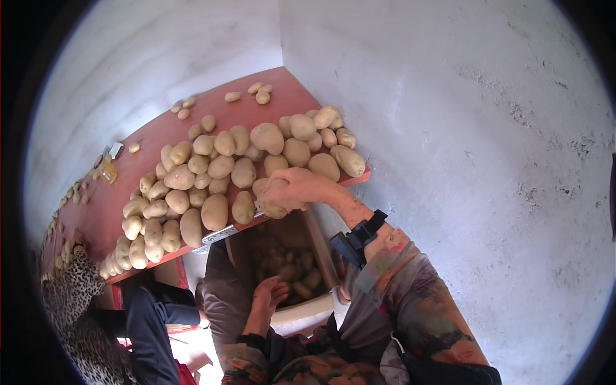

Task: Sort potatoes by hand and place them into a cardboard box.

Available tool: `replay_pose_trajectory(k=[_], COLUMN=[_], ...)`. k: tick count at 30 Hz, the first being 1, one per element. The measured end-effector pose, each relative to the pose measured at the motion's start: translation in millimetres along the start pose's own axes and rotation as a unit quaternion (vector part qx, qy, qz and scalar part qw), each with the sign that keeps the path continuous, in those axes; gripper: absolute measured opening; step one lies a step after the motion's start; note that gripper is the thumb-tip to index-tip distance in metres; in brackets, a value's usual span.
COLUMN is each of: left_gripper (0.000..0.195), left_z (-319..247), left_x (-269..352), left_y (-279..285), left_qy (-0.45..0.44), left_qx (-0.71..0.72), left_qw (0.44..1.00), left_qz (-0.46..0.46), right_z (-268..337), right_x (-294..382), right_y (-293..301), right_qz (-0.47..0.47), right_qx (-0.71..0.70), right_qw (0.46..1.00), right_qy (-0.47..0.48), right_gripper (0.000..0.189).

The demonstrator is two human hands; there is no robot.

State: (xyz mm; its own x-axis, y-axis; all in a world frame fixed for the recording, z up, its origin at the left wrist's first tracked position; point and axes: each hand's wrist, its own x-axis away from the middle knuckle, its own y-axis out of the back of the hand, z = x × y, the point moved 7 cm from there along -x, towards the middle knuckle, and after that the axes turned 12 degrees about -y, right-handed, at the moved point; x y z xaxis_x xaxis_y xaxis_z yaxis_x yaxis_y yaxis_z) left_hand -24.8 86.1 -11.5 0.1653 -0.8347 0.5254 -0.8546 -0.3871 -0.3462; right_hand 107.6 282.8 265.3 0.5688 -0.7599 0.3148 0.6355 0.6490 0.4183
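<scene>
Many tan potatoes lie heaped along the front of a red table. At the table's front edge, my right hand is curled around a potato, with its fingers partly hidden. Another potato shows just below that hand. My left hand is low, in front of my lap, holding nothing, with its fingers loosely bent. It is over the near rim of a box under the table, which contains several potatoes in shadow.
A pale wall rises close on my right. Smaller potatoes lie scattered at the back. Near the far-left edge stands a jar with yellowish contents. A person in a leopard-print sleeve sits to my left, one hand at the table.
</scene>
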Motion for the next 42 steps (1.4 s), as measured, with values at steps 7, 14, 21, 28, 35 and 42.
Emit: replay_pose_trajectory(k=[7, 14, 21, 28, 35, 42], left_gripper=[0.030, 0.034, 0.030, 0.028, 0.029, 0.032], left_z=[3, 2, 1, -1, -2, -5], left_x=[-3, 0, 0, 1, 3, 5], left_y=[-2, 4, -6, -5, -5, -10], left_qy=[-0.003, -0.001, -0.002, 0.001, 0.001, 0.000], left_qx=[0.004, -0.003, 0.007, 0.011, 0.007, 0.001], left_qw=[1.000, 1.000, 1.000, 1.000, 1.000, 1.000], left_qz=[0.012, 0.005, 0.011, 0.007, 0.000, 0.004], right_z=[1, 22, -34, -58, -66, -64], right_x=[8, 38, 57, 53, 34, 34], right_y=[5, 45, 136, 147, 149, 143], right_qz=[0.001, -0.166, -0.548, -0.547, -0.553, -0.579], right_qx=[0.022, 0.011, 0.165, 0.272, 0.346, 0.371], right_qw=[1.000, 0.986, 0.819, 0.792, 0.757, 0.726], right_qy=[-0.002, -0.005, 0.042, -0.020, -0.034, -0.016], right_gripper=[0.047, 0.040, 0.046, 0.048, 0.026, 0.020])
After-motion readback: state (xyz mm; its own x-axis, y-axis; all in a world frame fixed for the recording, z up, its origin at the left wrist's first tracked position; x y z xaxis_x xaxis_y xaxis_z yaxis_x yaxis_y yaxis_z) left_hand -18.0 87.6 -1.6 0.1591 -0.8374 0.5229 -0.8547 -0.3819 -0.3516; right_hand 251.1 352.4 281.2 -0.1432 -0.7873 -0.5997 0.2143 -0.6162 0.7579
